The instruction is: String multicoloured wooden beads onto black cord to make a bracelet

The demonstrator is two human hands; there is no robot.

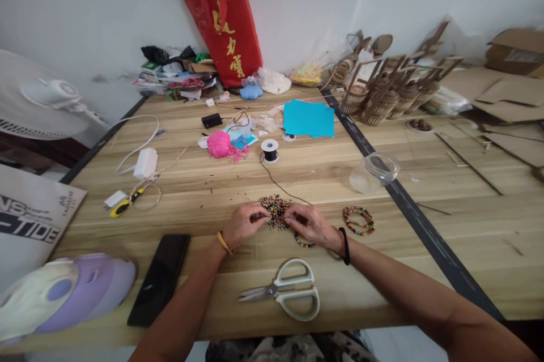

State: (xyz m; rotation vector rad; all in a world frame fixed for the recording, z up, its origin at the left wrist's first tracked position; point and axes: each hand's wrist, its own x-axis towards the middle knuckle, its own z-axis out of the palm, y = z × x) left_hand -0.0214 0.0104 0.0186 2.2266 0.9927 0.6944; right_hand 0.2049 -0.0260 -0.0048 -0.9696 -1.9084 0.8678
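Note:
A loose pile of small multicoloured beads [277, 207] lies on the wooden table between my hands. My left hand [245, 225] is at the pile's left edge, thumb and forefinger pinched together; whatever is between them is too small to make out. On the right edge, my right hand [311, 224] is closed in a pinch. A thin black cord [278, 183] runs from its spool [270, 150] to behind that hand, and a short beaded strand [305, 243] comes out beneath it. Finished-looking bead loops [359, 220] lie to the right.
White-handled scissors [283, 290] lie in front of me, with a black phone [159, 280] to the left. Pink yarn [220, 144], blue sheets [309, 119] and a clear plastic jar [374, 171] sit farther back. A yellow cutter [126, 203] rests at left.

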